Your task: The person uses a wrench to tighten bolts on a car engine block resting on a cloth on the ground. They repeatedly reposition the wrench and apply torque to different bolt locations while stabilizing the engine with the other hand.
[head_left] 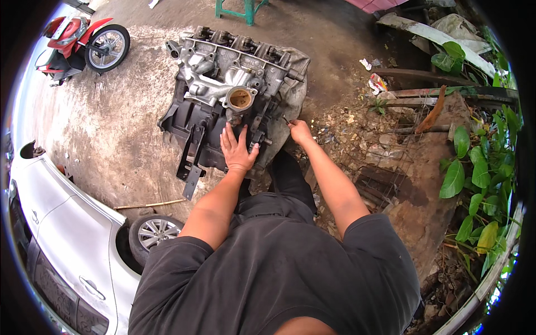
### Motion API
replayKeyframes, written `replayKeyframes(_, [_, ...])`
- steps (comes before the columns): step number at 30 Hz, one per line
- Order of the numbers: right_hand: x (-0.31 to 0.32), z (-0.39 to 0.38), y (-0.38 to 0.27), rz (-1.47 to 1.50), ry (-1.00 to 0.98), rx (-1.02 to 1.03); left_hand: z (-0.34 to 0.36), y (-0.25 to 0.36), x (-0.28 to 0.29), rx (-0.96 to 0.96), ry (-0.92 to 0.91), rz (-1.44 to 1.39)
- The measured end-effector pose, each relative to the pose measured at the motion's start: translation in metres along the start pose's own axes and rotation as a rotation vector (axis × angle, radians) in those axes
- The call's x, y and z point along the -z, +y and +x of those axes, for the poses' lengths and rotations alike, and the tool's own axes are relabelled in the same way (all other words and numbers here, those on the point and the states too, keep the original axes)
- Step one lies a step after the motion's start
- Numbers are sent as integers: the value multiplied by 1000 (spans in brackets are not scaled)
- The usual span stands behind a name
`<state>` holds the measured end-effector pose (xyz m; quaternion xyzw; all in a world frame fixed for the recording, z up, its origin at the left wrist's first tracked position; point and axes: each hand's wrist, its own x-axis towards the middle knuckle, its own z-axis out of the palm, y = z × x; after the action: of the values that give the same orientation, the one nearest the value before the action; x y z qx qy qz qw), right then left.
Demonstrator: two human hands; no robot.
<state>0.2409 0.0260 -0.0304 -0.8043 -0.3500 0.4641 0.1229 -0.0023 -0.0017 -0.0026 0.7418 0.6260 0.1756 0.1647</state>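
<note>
A car engine (188,114) rests on a grey cloth (297,89) on the ground in front of me. Its silver intake manifold (209,92) has a round brownish opening (241,99) facing up. My left hand (237,149) lies on the near side of the dark block, fingers spread, just below that opening. To the right of the engine, my right hand (300,132) is closed around a thin dark tool (286,119); only its tip shows, pointing at the engine's right side. What kind of tool it is I cannot make out. A black metal bracket (192,180) sticks out at the near left.
A silver car (67,223) stands at the left, with a red motorcycle (84,47) beyond it. Rubble and metal bars (385,184) cover the ground on the right, beside leafy plants (474,178). A green stool (243,11) is at the far side.
</note>
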Motion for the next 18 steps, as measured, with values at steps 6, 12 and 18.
replayKeyframes(6, [-43, -13, 8, 77, 166, 61, 1, 3, 4, 7, -10, 1])
replayKeyframes(12, [-62, -32, -11, 66, 306, 53, 1, 3, 4, 2, 5, 0])
replayKeyframes(18, [-70, -40, -36, -13, 351, 9, 1, 5, 4, 11, 8, -4])
